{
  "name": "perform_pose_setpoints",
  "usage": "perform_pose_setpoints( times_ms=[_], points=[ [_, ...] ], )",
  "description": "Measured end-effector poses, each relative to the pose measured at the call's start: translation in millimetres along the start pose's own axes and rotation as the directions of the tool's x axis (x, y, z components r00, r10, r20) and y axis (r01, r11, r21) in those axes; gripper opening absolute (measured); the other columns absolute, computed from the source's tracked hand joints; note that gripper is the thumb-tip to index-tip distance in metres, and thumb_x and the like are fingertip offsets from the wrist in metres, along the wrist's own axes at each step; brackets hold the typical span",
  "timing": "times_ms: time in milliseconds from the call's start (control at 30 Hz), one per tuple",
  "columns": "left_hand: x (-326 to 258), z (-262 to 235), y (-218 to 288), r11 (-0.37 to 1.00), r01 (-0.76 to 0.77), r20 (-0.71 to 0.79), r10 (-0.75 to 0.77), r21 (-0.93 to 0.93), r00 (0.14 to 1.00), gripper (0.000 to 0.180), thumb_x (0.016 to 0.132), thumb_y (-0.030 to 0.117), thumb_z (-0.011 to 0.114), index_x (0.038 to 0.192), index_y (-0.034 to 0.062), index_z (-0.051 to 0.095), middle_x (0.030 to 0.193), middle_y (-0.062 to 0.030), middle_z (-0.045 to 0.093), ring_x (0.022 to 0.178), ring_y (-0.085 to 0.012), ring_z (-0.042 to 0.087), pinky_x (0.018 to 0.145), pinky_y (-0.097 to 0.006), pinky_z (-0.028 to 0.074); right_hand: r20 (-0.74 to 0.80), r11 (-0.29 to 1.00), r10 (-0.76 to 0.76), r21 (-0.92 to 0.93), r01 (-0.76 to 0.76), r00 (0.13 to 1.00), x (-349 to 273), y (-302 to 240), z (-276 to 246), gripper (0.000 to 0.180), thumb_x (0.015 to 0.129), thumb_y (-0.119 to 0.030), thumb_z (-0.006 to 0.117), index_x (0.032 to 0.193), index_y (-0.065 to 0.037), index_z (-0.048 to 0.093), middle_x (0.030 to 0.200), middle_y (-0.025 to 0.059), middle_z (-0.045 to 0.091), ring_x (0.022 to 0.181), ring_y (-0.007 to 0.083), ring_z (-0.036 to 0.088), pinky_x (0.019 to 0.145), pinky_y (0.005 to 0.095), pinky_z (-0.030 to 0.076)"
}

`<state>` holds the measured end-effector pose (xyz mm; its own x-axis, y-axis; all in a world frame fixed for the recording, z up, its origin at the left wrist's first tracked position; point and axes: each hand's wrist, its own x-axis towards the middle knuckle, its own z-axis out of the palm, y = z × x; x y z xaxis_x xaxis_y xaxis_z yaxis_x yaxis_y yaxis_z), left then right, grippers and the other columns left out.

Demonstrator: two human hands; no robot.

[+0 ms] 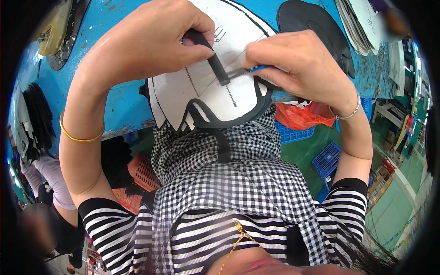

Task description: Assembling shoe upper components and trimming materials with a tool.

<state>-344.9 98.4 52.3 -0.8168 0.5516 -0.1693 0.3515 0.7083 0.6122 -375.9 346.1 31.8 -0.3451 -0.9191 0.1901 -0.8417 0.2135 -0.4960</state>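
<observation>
Head view looked down on a blue tabletop point(114, 105) with worn paint. Left hand point(146, 41) had its fingers clamped on a black strip point(213, 57), pressing it across a white shoe-upper piece point(183, 94) edged in black. That piece lay at the tabletop's near edge, overhanging slightly. Right hand point(298, 62) pinched a blue pen point(256, 69), tip touching the white piece just beside the strip. Another black cut piece point(307, 23) lay further back; a stack of white pieces point(360, 23) sat at the far right.
</observation>
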Motion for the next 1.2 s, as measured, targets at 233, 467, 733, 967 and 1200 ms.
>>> perform_pose_setpoints(
  times_ms=[233,467,733,967,1200],
  points=[
    [0,-2,-1,1.0,0.003,0.039,-0.003,-0.005,0.999,0.018,0.083,0.015,0.071,0.088,-0.0009,0.065,0.067,-0.012,0.055,0.06,-0.0211,0.049,0.057,-0.032,0.039,-0.024,0.941,0.079,-0.327,-0.082,0.997,12,-10,2,0.017,0.083,-0.024,0.069,0.096,-0.015,0.061,0.071,0.0042,0.064,0.065,0.0243,0.065,0.053,0.0358,0.047],
    [-3,-2,0,1.0,-0.008,-0.021,0.008,-0.005,1.0,0.016,0.085,0.015,0.068,0.087,-0.0004,0.062,0.064,-0.0101,0.05,0.057,-0.0204,0.044,0.055,-0.033,0.035,0.014,0.952,0.222,-0.218,-0.213,0.975,17,-13,-3,0.03,0.09,-0.04,0.062,0.094,-0.01,0.06,0.074,0.0075,0.067,0.067,0.0283,0.066,0.057,0.039,0.049],
    [-11,3,-34,0.97,-0.042,-0.143,0.007,-0.24,0.99,0.017,0.088,0.019,0.068,0.094,0.0035,0.068,0.079,-0.0023,0.064,0.072,-0.0093,0.056,0.068,-0.023,0.044,-0.111,0.964,0.22,-0.129,-0.233,0.969,10,-24,-4,0.019,0.085,-0.027,0.068,0.094,-0.011,0.062,0.072,0.0061,0.063,0.065,0.0255,0.065,0.056,0.0356,0.048],
    [-8,-14,-3,0.889,-0.111,-0.478,-0.13,-0.444,0.869,0.013,0.087,0.01,0.071,0.092,-0.0016,0.072,0.064,-0.0014,0.064,0.056,-0.0052,0.056,0.049,-0.017,0.038,-0.08,0.82,0.13,-0.552,-0.153,0.988,12,-77,56,0.018,0.078,-0.017,0.063,0.086,-0.004,0.054,0.075,0.0085,0.06,0.047,0.012,0.057,0.037,0.0297,0.042],
    [-32,-41,-26,0.943,-0.072,-0.375,-0.058,-0.325,0.925,0.017,0.088,0.02,0.071,0.092,0.0034,0.07,0.076,-0.002,0.065,0.069,-0.0078,0.061,0.064,-0.021,0.045,-0.346,0.889,0.426,0.332,-0.315,0.836,13,-20,24,0.022,0.087,-0.018,0.063,0.107,-0.01,0.065,0.079,0.0109,0.069,0.061,0.0264,0.065,0.051,0.0317,0.049]
  ],
)
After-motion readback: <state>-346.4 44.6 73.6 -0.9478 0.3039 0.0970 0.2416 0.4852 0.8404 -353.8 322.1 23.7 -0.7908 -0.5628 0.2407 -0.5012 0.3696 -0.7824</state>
